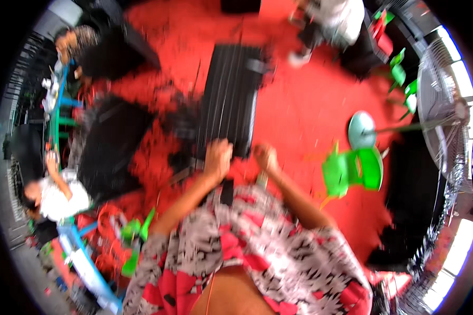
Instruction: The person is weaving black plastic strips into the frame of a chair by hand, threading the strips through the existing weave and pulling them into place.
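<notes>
My left hand (219, 157), right hand (266, 159) curled, can't tell if pinching anything; black slab (228, 97) 12 o'clock, red floor (294, 110), fan (453, 111) 3ish.

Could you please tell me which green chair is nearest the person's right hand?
The green chair beside the pale round fan base; the others stand farther from the right hand.

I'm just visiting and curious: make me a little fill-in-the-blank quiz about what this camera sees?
1. The left hand appears at the near end of a long, ridged object coloured ____.
2. The right hand is nearer the green chair than the ____ hand is.
3. The floor is mainly ____.
4. The tall, wire-caged appliance on the far right is a ____.

Missing words: black; left; red; fan.
</notes>
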